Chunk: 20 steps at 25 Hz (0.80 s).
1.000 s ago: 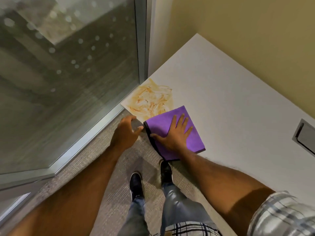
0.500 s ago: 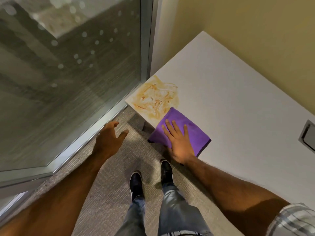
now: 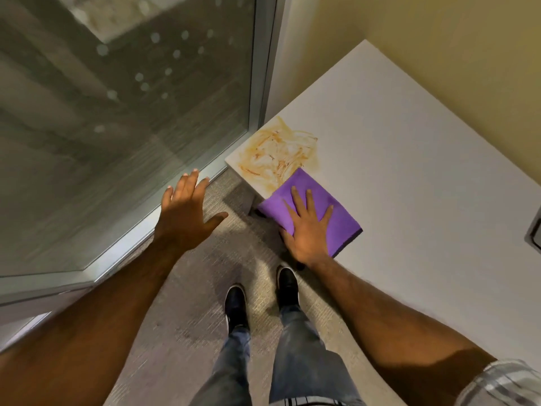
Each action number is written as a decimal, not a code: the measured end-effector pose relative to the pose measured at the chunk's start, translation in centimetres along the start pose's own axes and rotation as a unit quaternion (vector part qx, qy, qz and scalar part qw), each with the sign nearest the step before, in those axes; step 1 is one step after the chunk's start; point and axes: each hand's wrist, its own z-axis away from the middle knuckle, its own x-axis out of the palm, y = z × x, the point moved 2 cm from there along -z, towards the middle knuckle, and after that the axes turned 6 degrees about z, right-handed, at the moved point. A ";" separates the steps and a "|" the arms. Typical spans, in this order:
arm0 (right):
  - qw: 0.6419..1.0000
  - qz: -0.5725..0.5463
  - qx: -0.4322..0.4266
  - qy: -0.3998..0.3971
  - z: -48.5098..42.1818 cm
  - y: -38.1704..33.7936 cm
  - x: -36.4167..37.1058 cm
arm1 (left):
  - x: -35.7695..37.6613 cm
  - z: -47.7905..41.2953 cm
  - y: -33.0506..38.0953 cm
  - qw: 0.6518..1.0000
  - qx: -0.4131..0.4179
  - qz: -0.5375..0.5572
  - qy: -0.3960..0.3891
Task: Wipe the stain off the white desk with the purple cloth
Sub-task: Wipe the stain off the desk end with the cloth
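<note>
My left hand [image 3: 187,212] has lifted off the surface [image 3: 409,159], fingers spread, while my right hand [image 3: 307,227], fingers spread flat, presses the purple cloth [image 3: 339,221], its far edge touching the unwiped stain [image 3: 278,150] beyond my fingertips.

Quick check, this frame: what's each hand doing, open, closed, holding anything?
Left hand: open, fingers spread, holding nothing, over the carpet.
Right hand: open and flat, pressing the purple cloth onto the white desk, not gripping it.
</note>
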 end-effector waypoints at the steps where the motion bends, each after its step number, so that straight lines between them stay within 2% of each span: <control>1: 1.000 0.000 -0.022 0.004 1.5 0.2 0.1 | -0.1 -0.1 0.1 1.000 0.003 0.001 0.002; 3: 0.999 -0.028 0.004 0.016 4.5 2.2 0.2 | -0.2 -0.1 0.0 1.000 0.007 0.002 -0.001; 5: 0.993 -0.065 0.095 0.023 5.7 4.4 -0.2 | 0.1 0.2 -0.3 1.000 -0.003 0.006 -0.006; 8: 0.977 -0.088 0.193 0.021 2.5 3.6 -0.9 | 1.1 1.0 -0.7 1.000 -0.009 0.001 -0.023; 10: 0.986 -0.061 0.153 0.007 0.0 1.0 -0.6 | 1.6 1.5 -1.1 1.000 -0.005 0.004 -0.026; 12: 0.998 -0.003 0.053 -0.013 -0.6 -1.0 -0.1 | 1.6 1.7 -1.3 1.000 -0.002 -0.007 -0.028; 14: 0.998 0.046 -0.044 -0.023 1.3 -1.0 0.1 | 1.2 1.7 -1.3 1.000 -0.001 -0.017 -0.020; 16: 0.993 0.059 -0.101 -0.019 4.1 1.0 -0.2 | 0.7 1.7 -1.3 1.000 0.001 -0.021 -0.014; 18: 0.996 0.024 -0.083 0.006 6.4 3.6 -0.6 | 0.3 1.7 -1.6 1.000 0.005 -0.021 -0.021; 20: 0.999 -0.038 0.013 0.020 6.3 5.0 -0.9 | 0.3 1.7 -2.2 1.000 0.005 -0.024 -0.019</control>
